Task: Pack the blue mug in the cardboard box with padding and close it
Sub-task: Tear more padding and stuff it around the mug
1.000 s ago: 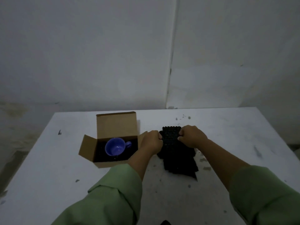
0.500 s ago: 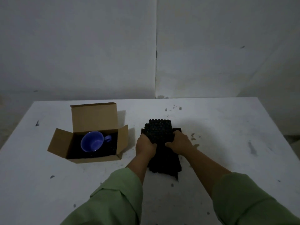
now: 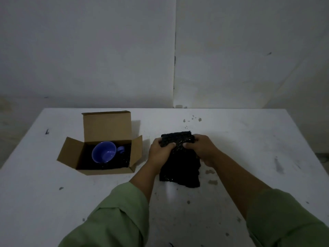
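Now folded over since a moment ago: black bubbled padding sheet (image 3: 179, 157), gripped by left hand (image 3: 160, 154) and right hand (image 3: 201, 148); left of grip, blue ceramic mug (image 3: 104, 152) inside open cardboard box (image 3: 106, 127), awaiting top padding.

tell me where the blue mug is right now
In the head view the blue mug sits inside the open cardboard box on the table's left side, on dark padding, left of both hands.

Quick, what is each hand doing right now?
Left hand: grips the black padding.
Right hand: grips the same padding.
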